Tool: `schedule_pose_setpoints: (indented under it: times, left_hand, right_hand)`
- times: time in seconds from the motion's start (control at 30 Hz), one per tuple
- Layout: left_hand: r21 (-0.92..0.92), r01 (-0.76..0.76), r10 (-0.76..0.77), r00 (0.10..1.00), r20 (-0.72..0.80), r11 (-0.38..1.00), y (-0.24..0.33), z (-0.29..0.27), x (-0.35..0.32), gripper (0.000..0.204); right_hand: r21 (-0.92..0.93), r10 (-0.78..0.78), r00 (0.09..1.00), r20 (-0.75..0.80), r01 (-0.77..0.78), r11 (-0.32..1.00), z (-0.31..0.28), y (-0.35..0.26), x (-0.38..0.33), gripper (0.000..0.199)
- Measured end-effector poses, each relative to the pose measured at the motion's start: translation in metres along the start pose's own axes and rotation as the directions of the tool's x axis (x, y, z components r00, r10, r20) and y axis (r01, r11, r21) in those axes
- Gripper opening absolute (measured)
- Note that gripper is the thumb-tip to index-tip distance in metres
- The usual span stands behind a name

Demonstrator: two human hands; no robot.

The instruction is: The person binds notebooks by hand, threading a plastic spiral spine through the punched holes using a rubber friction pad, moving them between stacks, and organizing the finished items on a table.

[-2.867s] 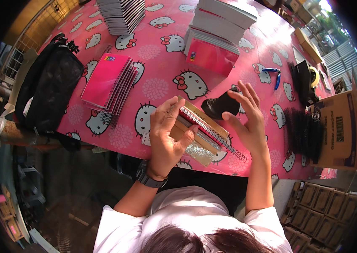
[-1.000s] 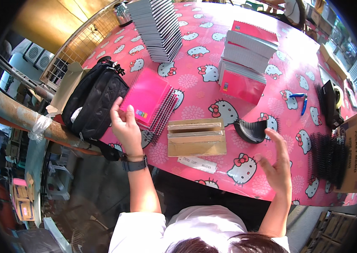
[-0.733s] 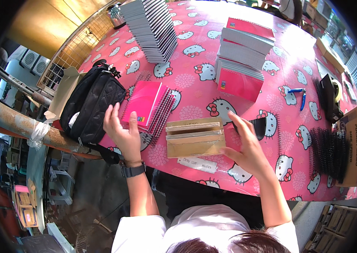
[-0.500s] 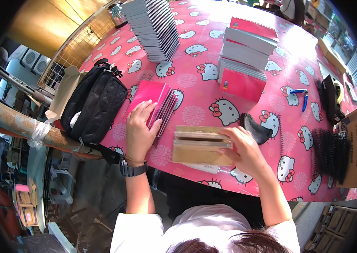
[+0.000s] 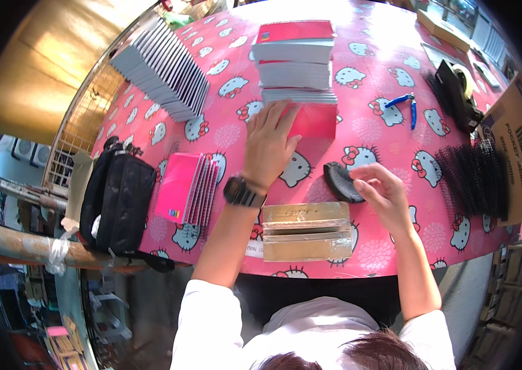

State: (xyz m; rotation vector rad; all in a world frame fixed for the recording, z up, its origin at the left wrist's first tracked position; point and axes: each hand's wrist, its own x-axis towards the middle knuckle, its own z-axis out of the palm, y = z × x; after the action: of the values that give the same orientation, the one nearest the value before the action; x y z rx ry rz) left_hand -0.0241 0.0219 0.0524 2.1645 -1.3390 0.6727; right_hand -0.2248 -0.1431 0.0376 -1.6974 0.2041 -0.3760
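Head view is showing the left hand [image 5: 268,143] reaching forward across the desk [image 5: 390,139], fingers [image 5: 281,117] spread and released, lying flat on the pink notebook [image 5: 315,121] at the foot of the tall notebook stack [image 5: 295,61] near the far edge. The right hand [image 5: 382,192] is hovering nearer the front edge, its fingers curled loosely around the dark curved binding spine [image 5: 339,181]; whether they are actually pinching it cannot be determined.

Risk assessment:
- The notebook stack is standing high with uneven layers. Pulling the pink notebook with a flat, open palm is likely to drag the pile or tip it toward the person.
- The brown cardboard block [image 5: 306,230] is sitting right at the front edge, between the forearms. A sleeve or elbow drawing back could knock it off the desk.
- The binding spine is held loosely at best; it may be slipping out if lifted quickly.

Surface and surroundings: a pink patterned cloth with white cartoon cats is covering the desk. A fanned grey row of book blocks [image 5: 165,68] is leaning at the far left corner, a spread of pink covers [image 5: 188,188] is lying near the left edge beside a black bag [image 5: 119,203], and black coil spines [image 5: 476,179] are lying near the right edge by a cardboard box [image 5: 517,145]. Blue pliers [image 5: 404,102] and a black tape dispenser [image 5: 455,92] are resting farther back. Sunlight is washing out the far edge.
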Motion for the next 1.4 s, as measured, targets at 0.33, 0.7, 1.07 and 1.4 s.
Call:
schedule_pose_setpoints:
  times: [0.33,0.7,1.07,1.4]
  left_hand:
    - [-0.090,0.051,-0.051,0.999,0.003,0.995,-0.018,0.056,0.005,0.071]
    - [-0.123,0.047,-0.053,0.997,-0.052,0.991,-0.022,0.062,-0.003,0.065]
    - [-0.176,0.074,-0.087,0.994,-0.067,0.982,-0.022,0.062,-0.003,0.063]
    - [-0.225,0.025,-0.052,0.992,-0.112,0.974,-0.027,0.064,-0.005,0.062]
  right_hand:
    - [-0.247,-0.093,0.980,-0.178,0.047,0.968,0.022,0.031,0.091,0.069]
    - [-0.358,-0.165,0.974,-0.157,0.100,0.928,0.044,0.030,0.083,0.080]
    - [-0.361,-0.232,0.952,-0.197,0.150,0.921,0.055,0.023,0.070,0.076]
    - [-0.271,-0.236,0.943,-0.235,0.169,0.948,0.063,0.032,0.070,0.080]
